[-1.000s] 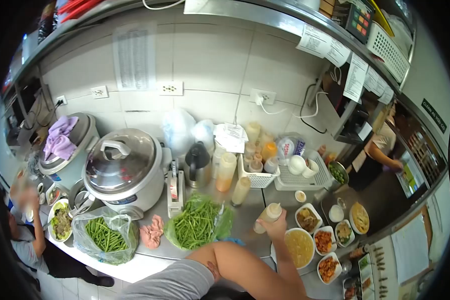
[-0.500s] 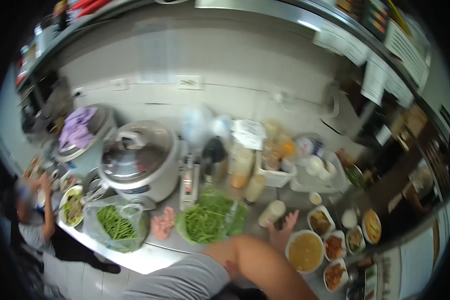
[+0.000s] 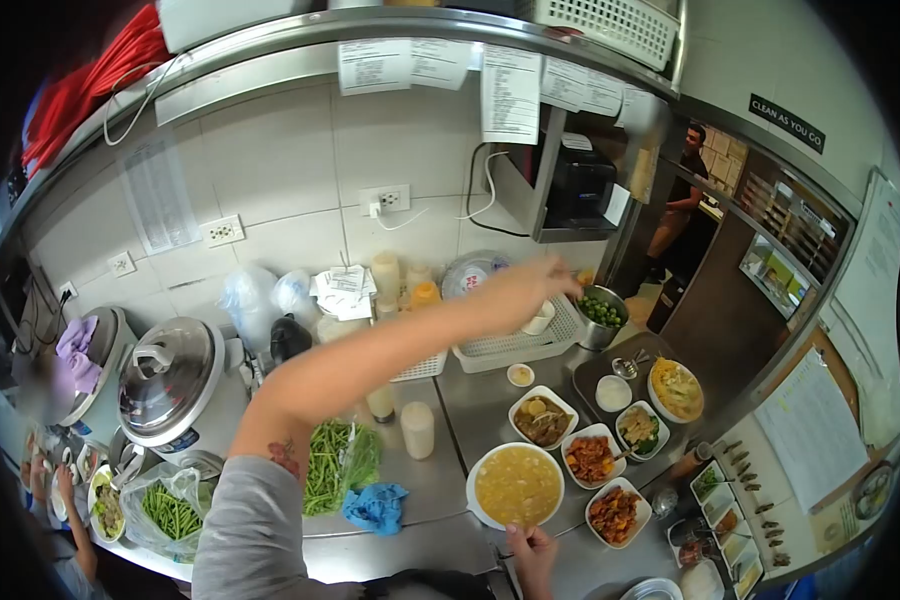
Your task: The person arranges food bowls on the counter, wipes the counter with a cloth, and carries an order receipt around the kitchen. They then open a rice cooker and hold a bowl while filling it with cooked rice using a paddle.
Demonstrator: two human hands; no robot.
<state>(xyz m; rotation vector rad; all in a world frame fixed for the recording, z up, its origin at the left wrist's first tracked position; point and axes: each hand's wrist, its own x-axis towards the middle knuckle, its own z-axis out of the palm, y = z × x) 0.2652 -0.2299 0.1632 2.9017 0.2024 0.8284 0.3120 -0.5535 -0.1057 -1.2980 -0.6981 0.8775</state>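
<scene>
My left arm stretches across the counter, and my left hand point(image 3: 535, 288) is over the white plastic basket point(image 3: 510, 348), near the metal pot of green fruit point(image 3: 601, 308). Its fingertips are blurred, and whatever they may hold cannot be made out. Low in the view, my right hand point(image 3: 533, 556) is closed at the near rim of the white bowl of yellow soup point(image 3: 517, 485), with the thumb on the rim. A pale squeeze bottle point(image 3: 418, 431) stands upright left of the bowl. Small dishes of red food point(image 3: 592, 457) and brown stew point(image 3: 542, 419) sit beside the soup.
Green beans point(image 3: 328, 465), a blue cloth point(image 3: 375, 508) and a rice cooker point(image 3: 170, 385) are on the left. A tray point(image 3: 592, 378) holds more dishes on the right. Paper slips point(image 3: 511, 95) hang from the shelf. Another person point(image 3: 682, 200) stands beyond the opening.
The view has swung right. The squeeze bottle, held a second ago, stands released. My left arm now reaches up over the basket, and a hand is at the soup bowl's near rim.
</scene>
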